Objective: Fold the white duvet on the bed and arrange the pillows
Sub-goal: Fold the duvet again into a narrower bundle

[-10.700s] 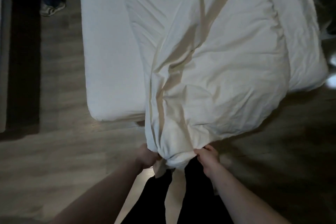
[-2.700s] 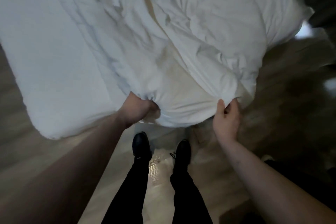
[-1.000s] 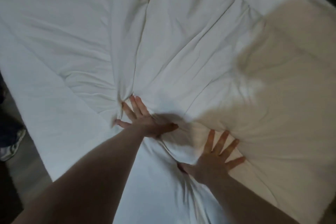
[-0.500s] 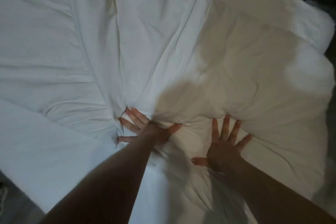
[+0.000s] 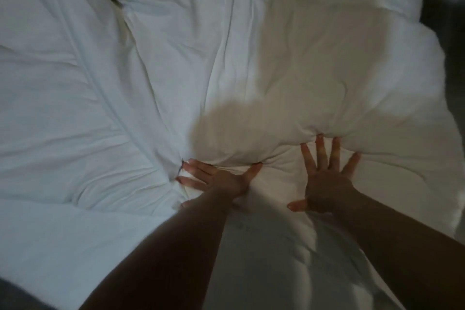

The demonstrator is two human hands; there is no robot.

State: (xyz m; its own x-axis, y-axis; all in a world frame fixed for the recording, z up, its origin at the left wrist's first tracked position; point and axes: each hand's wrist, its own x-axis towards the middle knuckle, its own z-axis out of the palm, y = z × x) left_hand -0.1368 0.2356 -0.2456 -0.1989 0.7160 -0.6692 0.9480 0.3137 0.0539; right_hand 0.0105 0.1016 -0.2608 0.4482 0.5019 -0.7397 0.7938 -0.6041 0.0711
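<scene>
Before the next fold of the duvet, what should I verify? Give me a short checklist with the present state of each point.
1. Left hand flat on the duvet, fingers spread: ok.
2. Right hand flat on the duvet, fingers spread: ok.
3. Duvet smooth ahead of the hands: not ok, it bunches into a puffy ridge at the fingertips and creases run across it.
4. Duvet edge lies on the bed at the right side: cannot tell, it blurs into the dark.
5. Pillows in place: cannot tell, none clearly in view.
</scene>
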